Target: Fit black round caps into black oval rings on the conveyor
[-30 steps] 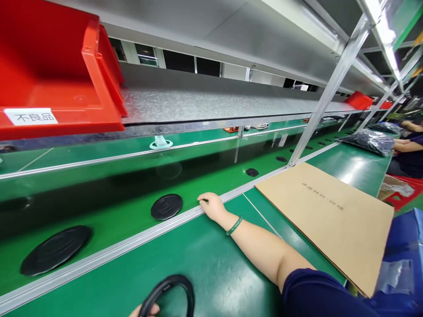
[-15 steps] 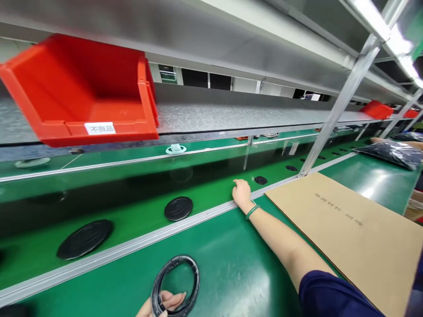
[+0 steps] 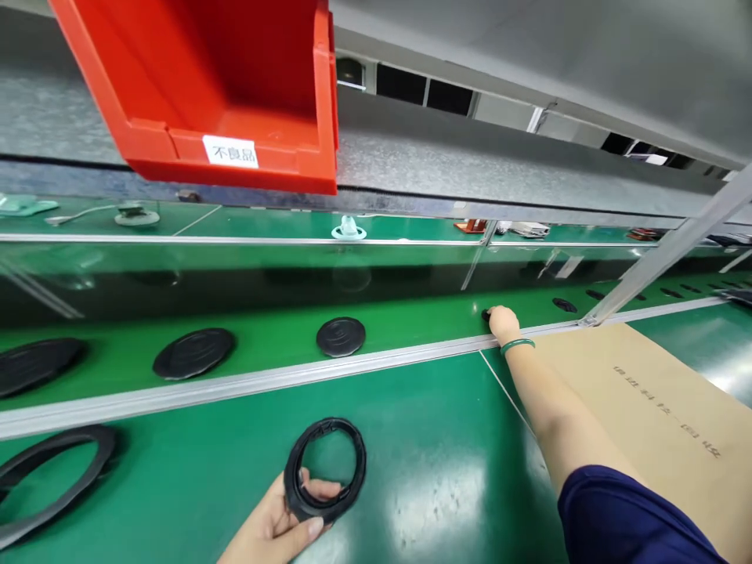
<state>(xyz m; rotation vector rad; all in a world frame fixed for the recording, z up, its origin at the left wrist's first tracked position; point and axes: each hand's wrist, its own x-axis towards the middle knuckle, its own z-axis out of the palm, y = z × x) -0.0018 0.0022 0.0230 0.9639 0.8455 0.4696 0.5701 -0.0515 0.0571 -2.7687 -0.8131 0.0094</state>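
**Left hand holds rubber ring, right hand reaches to conveyor disc**

Left hand (image 3: 276, 526) at the bottom of the view, fingers (image 3: 320, 490) curled through and pinching the near edge of a black rubber ring (image 3: 327, 468); ring lies flat on the green desk (image 3: 423, 439), nearer the person than the aluminium rail (image 3: 247, 384). Right hand (image 3: 504, 323) stretched out over the same rail, green bangle (image 3: 517, 345) on the wrist, fingers bent down onto a small black disc (image 3: 486, 315) on the conveyor belt (image 3: 270, 337); mostly hidden, cannot tell if they actually grip it. More black discs on the belt left of that hand: one (image 3: 341, 337) closest, another (image 3: 194, 352) further left. A larger black ring (image 3: 52, 470) lies on the desk far left of the held ring. Cardboard sheet (image 3: 658, 407) right of the right forearm. Red bin (image 3: 223, 94) with a white label on the shelf above the belt.
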